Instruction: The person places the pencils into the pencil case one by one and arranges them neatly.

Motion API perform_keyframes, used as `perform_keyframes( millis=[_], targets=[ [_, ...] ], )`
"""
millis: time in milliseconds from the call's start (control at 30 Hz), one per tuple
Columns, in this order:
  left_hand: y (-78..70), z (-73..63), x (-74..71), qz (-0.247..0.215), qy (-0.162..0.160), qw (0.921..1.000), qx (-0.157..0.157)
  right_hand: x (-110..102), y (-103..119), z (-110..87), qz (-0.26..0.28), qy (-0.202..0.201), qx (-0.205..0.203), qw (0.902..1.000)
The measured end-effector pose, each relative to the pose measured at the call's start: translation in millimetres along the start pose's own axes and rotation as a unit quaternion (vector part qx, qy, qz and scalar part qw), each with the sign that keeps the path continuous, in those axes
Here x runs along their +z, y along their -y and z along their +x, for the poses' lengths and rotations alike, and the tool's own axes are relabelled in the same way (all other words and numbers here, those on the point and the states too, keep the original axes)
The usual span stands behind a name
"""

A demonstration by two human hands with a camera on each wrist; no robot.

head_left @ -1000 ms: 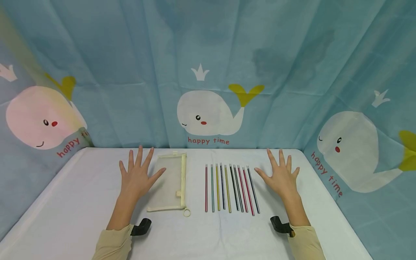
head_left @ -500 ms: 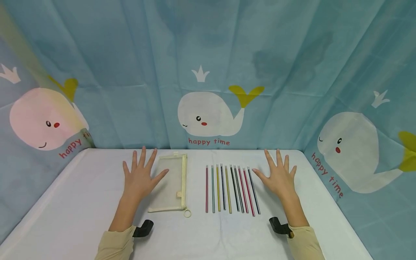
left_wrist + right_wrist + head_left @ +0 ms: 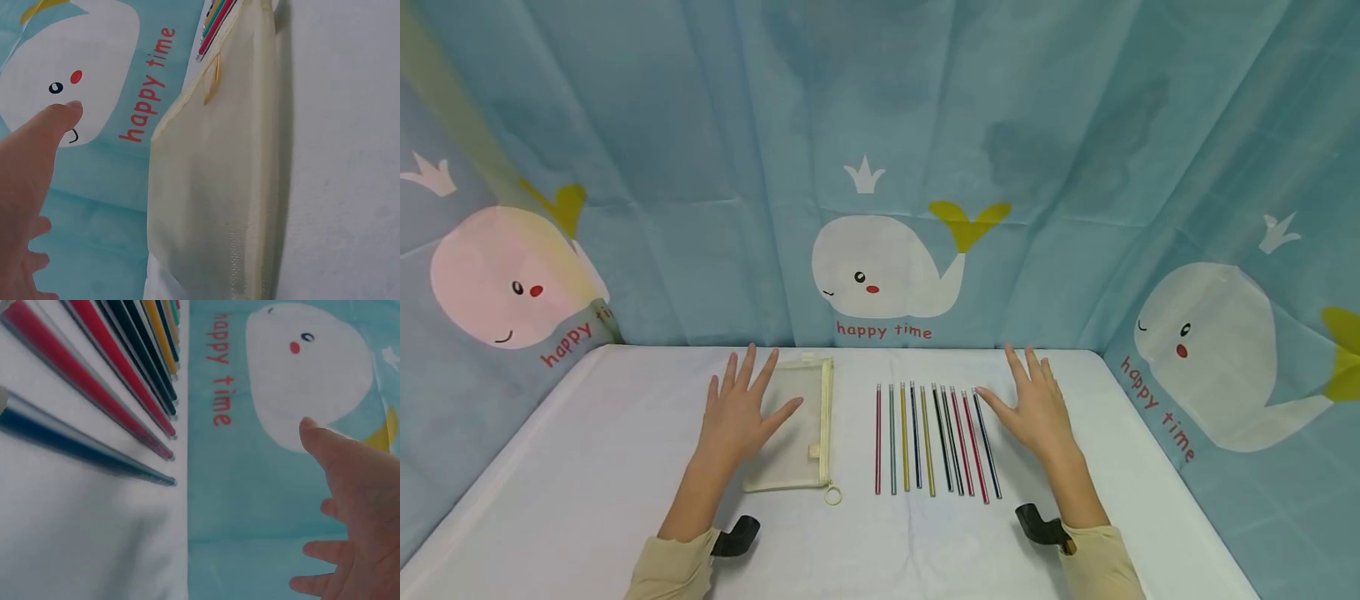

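A cream see-through zipper pouch [image 3: 793,425] lies flat on the left half of the table, its zipper along the right side and a ring pull at the near corner. My left hand [image 3: 735,421], fingers spread, hovers over the pouch's left edge and holds nothing. To the right of the pouch lies a row of several pencils [image 3: 926,442] in red, green, yellow, blue and dark colours, roughly side by side. Just right of the row my right hand [image 3: 1036,412] is spread in the air, its thumb near the last dark blue pencil [image 3: 87,447].
A white cloth covers the table [image 3: 880,550]. Behind it and at both sides hangs a blue curtain [image 3: 715,250] printed with whales. Each wrist carries a black camera mount [image 3: 737,537].
Both hands have drifted inward: the left one to the right, further over the pouch, and the right one slightly left toward the pencils. The pouch and pencils lie as before.
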State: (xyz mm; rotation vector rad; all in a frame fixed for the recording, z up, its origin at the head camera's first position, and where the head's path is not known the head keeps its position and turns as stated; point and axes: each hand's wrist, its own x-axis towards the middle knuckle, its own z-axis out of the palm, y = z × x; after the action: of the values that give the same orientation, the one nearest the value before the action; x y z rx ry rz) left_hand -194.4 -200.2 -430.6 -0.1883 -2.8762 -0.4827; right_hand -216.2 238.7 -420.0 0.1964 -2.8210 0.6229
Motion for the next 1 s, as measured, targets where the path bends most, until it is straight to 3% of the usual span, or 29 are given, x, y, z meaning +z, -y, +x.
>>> perform_keyframes(
  millis=[267,533,1000],
  targets=[
    [-5.4,-2.7,8.3,-0.037,0.000,0.9991,0.019,3,11,6.7,0.050,-0.014,-0.022,0.9984],
    [-11.1,-7.0,20.1,-0.094,0.015,0.9954,0.006,10,29,12.2,0.076,-0.027,-0.040,0.9959],
    [-16.6,-16.0,36.3,-0.078,0.013,0.9968,-0.007,27,62,20.9,0.112,0.002,-0.044,0.9928]
  ],
)
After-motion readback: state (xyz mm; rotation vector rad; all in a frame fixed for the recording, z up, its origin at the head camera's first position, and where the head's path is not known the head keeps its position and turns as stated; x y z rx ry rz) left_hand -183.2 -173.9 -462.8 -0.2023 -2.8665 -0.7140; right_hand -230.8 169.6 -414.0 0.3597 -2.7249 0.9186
